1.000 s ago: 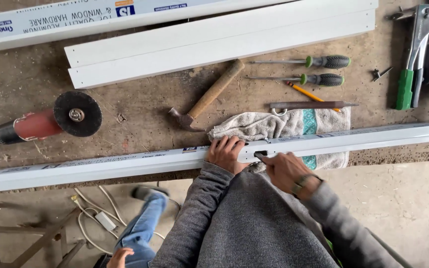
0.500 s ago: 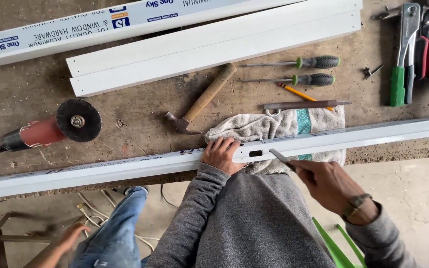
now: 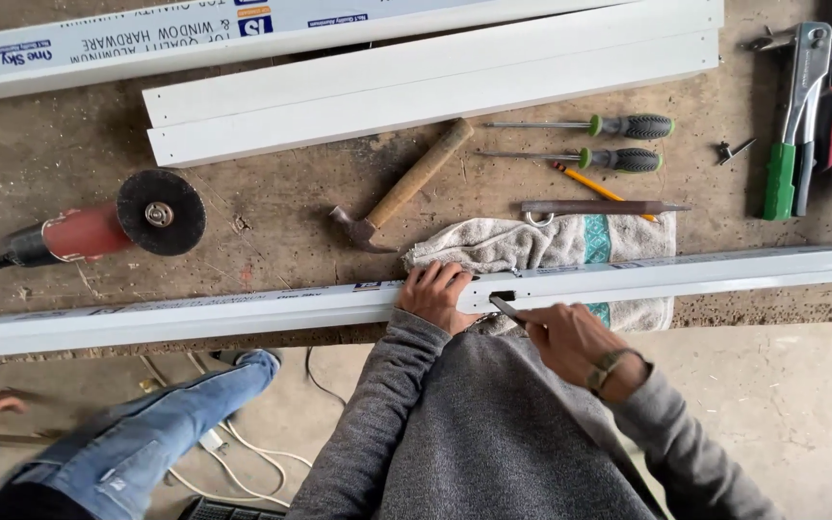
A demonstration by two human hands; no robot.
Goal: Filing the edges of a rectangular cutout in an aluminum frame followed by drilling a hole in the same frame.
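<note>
Your left hand (image 3: 435, 297) clamped flat on white aluminium profile (image 3: 686, 274), fingers wrapped over top. Right hand (image 3: 570, 339) at 3 o'clock, grip pinching slim file (image 3: 506, 308), tip in dark rectangular slot (image 3: 503, 296). Step judged: dressing slot. Next stroke calls for steady profile, short travel. Profile long, clean, along bench (image 3: 272, 226) front edge, on towel (image 3: 541, 246).

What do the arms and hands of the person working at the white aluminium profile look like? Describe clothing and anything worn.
Both arms are covered by long grey knit sleeves, ending at the wrists. The left hand is bare, without a glove or visible ring. The right hand is bare too, with a brownish band or bracelet at the wrist, just ahead of the cuff.
</note>
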